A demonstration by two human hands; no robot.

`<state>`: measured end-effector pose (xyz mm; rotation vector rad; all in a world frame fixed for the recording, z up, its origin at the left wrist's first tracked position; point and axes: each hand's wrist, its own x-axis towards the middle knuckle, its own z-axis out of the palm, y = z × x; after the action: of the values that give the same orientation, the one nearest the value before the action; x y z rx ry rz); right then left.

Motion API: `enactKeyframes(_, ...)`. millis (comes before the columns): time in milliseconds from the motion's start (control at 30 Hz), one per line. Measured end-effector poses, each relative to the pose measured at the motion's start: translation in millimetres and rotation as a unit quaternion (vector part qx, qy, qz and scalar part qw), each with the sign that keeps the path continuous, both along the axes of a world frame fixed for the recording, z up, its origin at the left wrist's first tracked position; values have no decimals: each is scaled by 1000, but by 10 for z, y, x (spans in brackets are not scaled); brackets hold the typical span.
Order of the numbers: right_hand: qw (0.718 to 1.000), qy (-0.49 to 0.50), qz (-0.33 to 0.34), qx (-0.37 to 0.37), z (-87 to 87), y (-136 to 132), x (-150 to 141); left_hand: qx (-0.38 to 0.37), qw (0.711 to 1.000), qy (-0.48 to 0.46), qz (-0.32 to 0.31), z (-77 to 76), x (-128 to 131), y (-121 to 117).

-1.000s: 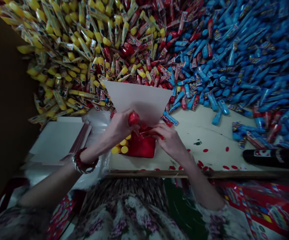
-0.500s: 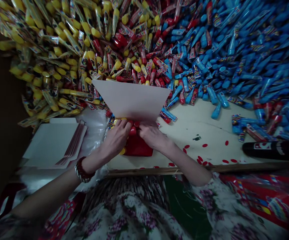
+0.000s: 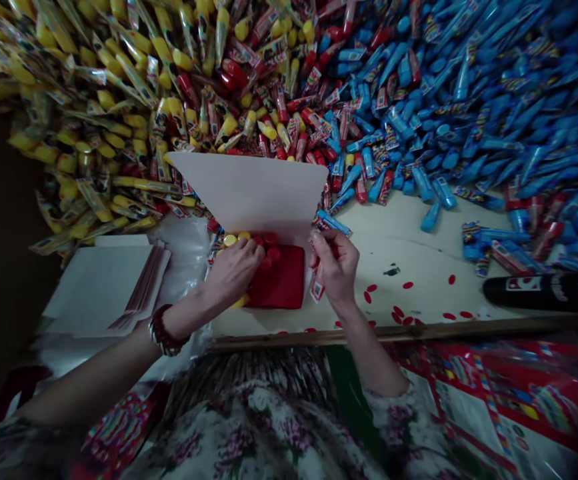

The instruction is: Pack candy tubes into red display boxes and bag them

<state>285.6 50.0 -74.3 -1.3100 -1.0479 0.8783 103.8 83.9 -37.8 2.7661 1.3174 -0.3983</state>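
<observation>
Although the heaped wrapped sticks [image 3: 393, 113] carry printed labels, no brand can be read (the white label [image 3: 523, 284] on the dark bottle [image 3: 559, 293] is also too small). The hands are now apart, not close together as half a second before: the left hand [image 3: 233, 270] lies on yellow and red caps [image 3: 249, 241] beside the red pack [image 3: 276, 277], below the white card [image 3: 249, 193], and the right hand [image 3: 335, 265] pinches a small striped wrapper [image 3: 317, 290].

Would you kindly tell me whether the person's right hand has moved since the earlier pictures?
Yes, the right hand, holding a striped packet, has moved rightward, nearer the dark green stain on the tabletop.
</observation>
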Motion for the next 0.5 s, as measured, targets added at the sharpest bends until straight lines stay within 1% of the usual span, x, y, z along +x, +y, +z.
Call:
enactKeyframes(67, 998, 58, -20, 17, -98, -61, -97, -25, 1000, 11, -2, -16, 1, 23)
enactKeyframes(133, 998, 47, -14, 42, -217, -100, -178, -45, 999, 13, -2, -53, -11, 71)
enactKeyframes(233, 995, -58, 30, 70, -383, -139, -210, -60, 998, 5, -24, -97, -11, 139)
enactKeyframes(300, 979, -162, 80, 91, -438, -178, -168, -66, 997, -2, -39, -101, 21, 164)
enactKeyframes(333, 965, -219, 111, 92, -438, -207, -136, -67, 997, -5, -39, -96, 44, 176)
enactKeyframes(400, 923, -340, 172, 57, -379, -287, -66, -67, 997, -5, -34, -82, 89, 210)
enactKeyframes(467, 864, -454, 218, -6, -258, -378, -8, -69, 996, -3, -49, -75, 104, 271)
enactKeyframes(500, 836, -494, 236, -29, -188, -418, 12, -71, 995, -4, -65, -78, 97, 308)
